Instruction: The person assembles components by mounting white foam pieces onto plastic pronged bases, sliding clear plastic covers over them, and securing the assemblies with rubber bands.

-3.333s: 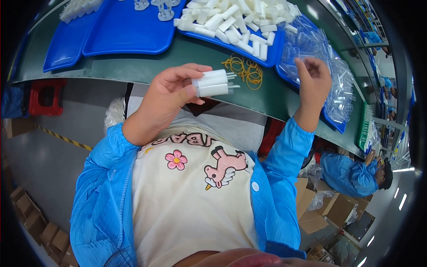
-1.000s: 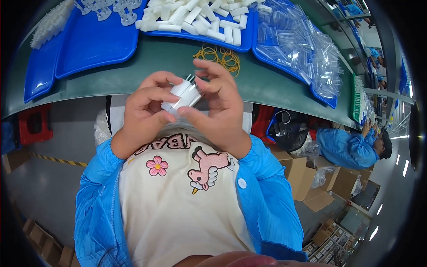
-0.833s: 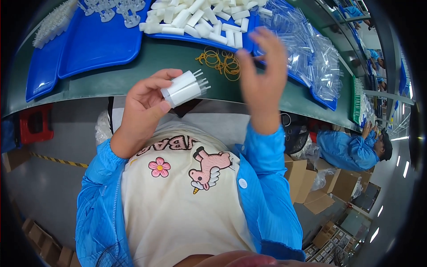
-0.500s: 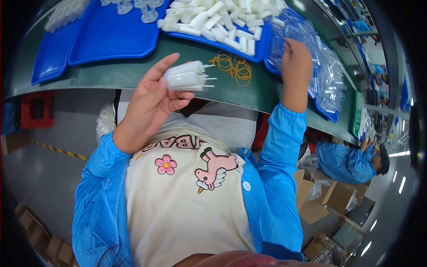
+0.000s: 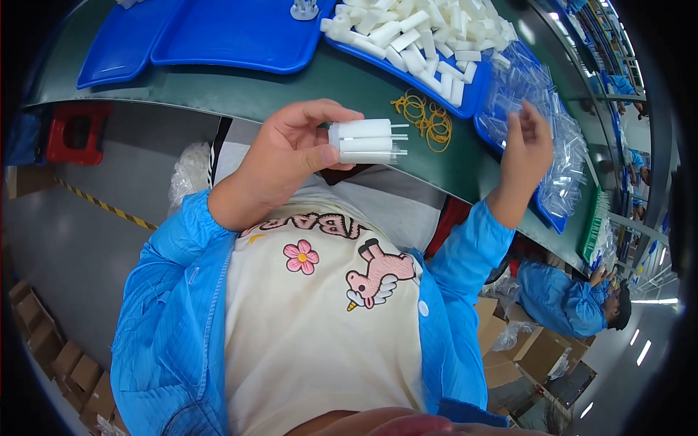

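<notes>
My left hand [image 5: 287, 149] grips a bundle of white cylinders [image 5: 363, 138] by its clear round base. Thin pale rods stick out of the bundle's other end, pointing right. Thumb and fingers close round the base. My right hand [image 5: 529, 149] is over the near edge of a blue tray of clear plastic tubes [image 5: 560, 174]. Its thumb and forefinger stand apart, and I see nothing between them. Yellow rubber bands [image 5: 436, 129] lie on the green table between the two hands.
A blue tray heaped with short white cylinders [image 5: 414, 36] stands at the back. Left of it is a wide blue tray [image 5: 233, 36] with a clear part [image 5: 304, 9] at its corner. A green brush [image 5: 596, 221] lies far right. Another person [image 5: 567, 294] works beyond.
My view has shifted, moving the table rightward in it. My left hand has turned the bundle and grips its base more closely. My right hand has drawn nearer to me over the tube tray.
</notes>
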`<state>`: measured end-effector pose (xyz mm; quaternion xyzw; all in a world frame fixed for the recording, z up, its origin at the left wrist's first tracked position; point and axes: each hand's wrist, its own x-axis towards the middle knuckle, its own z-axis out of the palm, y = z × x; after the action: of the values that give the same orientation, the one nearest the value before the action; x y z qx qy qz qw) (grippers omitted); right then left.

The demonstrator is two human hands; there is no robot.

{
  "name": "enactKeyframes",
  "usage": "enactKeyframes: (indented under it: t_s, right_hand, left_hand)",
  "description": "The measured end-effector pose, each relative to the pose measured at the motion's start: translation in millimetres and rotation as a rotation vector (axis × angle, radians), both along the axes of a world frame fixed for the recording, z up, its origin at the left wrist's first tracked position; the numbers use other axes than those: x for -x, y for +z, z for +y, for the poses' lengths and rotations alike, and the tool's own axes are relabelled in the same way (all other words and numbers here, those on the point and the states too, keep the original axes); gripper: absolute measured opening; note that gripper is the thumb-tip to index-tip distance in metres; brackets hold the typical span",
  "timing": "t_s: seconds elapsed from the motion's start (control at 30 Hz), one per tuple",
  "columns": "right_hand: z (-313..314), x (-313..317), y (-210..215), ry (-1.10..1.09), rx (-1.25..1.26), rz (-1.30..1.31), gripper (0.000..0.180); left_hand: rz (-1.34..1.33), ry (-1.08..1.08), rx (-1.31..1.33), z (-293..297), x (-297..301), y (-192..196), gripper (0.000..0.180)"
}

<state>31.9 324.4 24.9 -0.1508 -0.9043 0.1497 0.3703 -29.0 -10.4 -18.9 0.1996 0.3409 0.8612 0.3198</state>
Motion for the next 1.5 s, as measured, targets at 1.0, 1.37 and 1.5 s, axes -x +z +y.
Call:
enactKeyframes:
  t_s: [1.0, 1.37, 1.5]
  right_hand:
    - [-110.4, -58.0, -11.1, 0.711, 1.084, 0.071, 0.027]
    - [-130.7, -61.6, -34.0, 0.666, 1.100, 0.198, 0.027]
    - [-134.8, -60.3, -45.5, 0.681, 1.092, 0.270, 0.028]
  left_hand:
    - [0.232, 0.018, 0.062, 2.5, -0.9, -6.6, 0.034]
    - [0.176, -0.100, 0.198, -1.4, -0.9, 7.9, 0.040]
    - [0.282, -0.114, 0.312, -8.2, 4.9, 15.9, 0.041]
